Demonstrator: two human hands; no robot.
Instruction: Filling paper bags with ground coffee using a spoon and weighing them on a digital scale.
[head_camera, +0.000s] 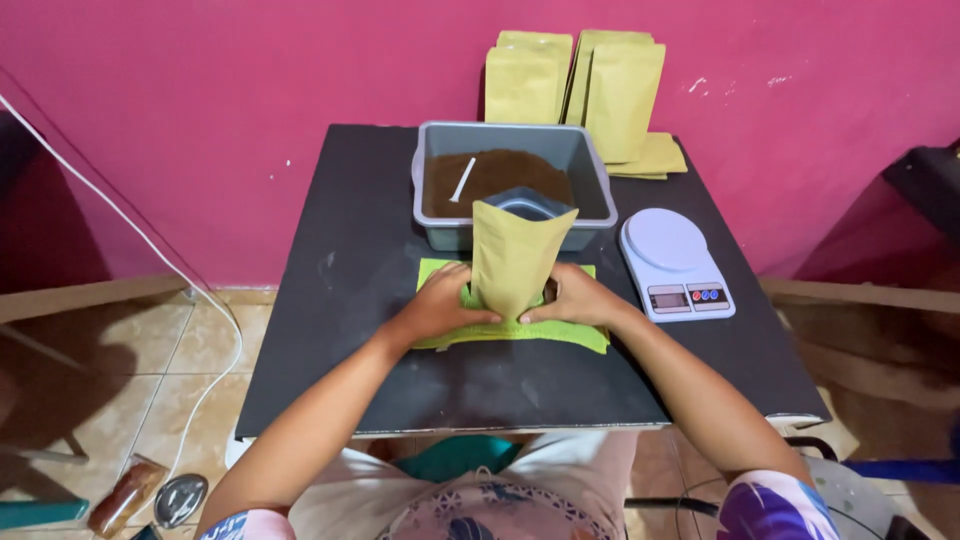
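Kraft paper stand-up pouch (512, 258), tan and matte, stands upright with its mouth open on a bright green cloth (560, 332) at the middle of a small black table (340, 330).

Seen from the head camera looking down: the left hand (442, 301) and the right hand (573, 298) press in from either side against the pouch's base, fingers closed on its lower corners, apparently steadying it so the flat bottom sits square on the cloth. The cloth looks soft and textured, folded into a rough rectangle under the pouch and both hands.

Directly behind the pouch sits a grey plastic tub (596, 170), rectangular with rounded corners, holding a layer of fine dark brown powder (500, 178); a thin white stick-like handle (463, 180) lies in it.

To the right, near the tub, rests a white digital kitchen scale (675, 263) with a round platform.

At the table's far edge, more empty kraft pouches (620, 95) lean against a magenta wall (200, 90), some lying flat.

A white cable (130, 235) runs down over the tiled floor at left.
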